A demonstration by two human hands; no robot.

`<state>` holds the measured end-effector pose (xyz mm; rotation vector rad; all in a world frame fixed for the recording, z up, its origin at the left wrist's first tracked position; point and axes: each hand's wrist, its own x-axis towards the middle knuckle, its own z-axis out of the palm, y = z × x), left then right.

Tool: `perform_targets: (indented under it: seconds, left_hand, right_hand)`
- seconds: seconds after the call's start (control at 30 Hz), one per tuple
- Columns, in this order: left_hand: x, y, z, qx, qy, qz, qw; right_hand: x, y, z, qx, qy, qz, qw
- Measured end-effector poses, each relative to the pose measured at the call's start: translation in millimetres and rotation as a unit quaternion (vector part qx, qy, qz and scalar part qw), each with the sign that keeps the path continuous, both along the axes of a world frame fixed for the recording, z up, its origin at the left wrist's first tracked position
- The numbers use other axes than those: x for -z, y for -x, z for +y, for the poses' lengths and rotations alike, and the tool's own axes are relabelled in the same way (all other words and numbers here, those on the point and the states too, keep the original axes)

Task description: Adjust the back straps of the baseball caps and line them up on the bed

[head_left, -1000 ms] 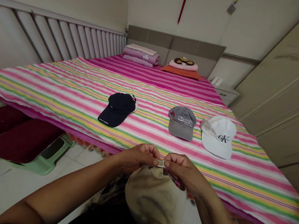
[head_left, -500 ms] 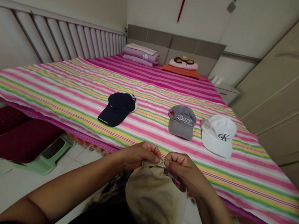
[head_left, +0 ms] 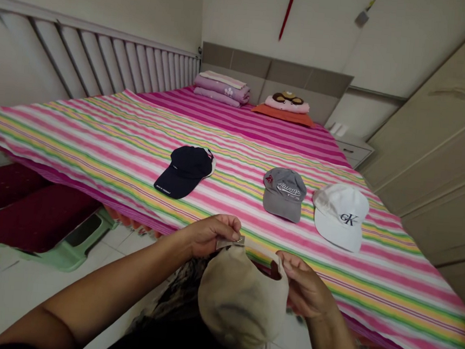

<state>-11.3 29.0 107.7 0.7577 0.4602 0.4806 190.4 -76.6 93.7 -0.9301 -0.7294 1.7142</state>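
A beige cap hangs between my two hands in front of my body, its back opening and strap facing up toward the bed. My left hand pinches the strap at its metal buckle. On the other side, my right hand grips the cap's edge beside the opening. Beyond my hands, a dark navy cap lies on the bed to the left. A grey cap with white lettering and a white cap with a dark monogram lie to the right.
The caps lie on a striped sheet covering the bed. Folded purple bedding and a pink pillow sit near the headboard. Green stools with dark red covers stand at the left. A nightstand is at far right.
My right hand has moved from the buckle to the right edge of the cap's opening. The strap now stretches across, with the buckle by my left hand.
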Motion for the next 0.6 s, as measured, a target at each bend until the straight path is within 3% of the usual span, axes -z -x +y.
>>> perform_targets:
  seconds: [0.1,0.27,0.37,0.47,0.6]
  left_hand:
    - [3.6,-2.7,0.0,0.003,0.001,-0.013,1.000]
    - [-1.4,-0.1,1.8,0.034,-0.001,-0.012,0.999]
    - [-3.3,5.2,10.1,0.116,0.001,-0.060,0.992]
    - [9.5,8.8,21.3,0.215,-0.003,-0.103,0.971]
    - [38.7,12.8,26.7,0.251,0.027,-0.083,0.964]
  right_hand:
    - [3.5,3.3,-0.4,0.023,-0.012,0.035,0.999]
    - [2.1,8.3,1.1,-0.033,-0.040,0.057,0.997]
    - [-4.4,10.5,2.7,0.001,-0.052,0.093,0.994]
    - [-14.0,11.4,7.6,0.047,-0.057,0.145,0.987]
    - [-24.9,8.0,16.8,0.147,-0.044,0.168,0.974]
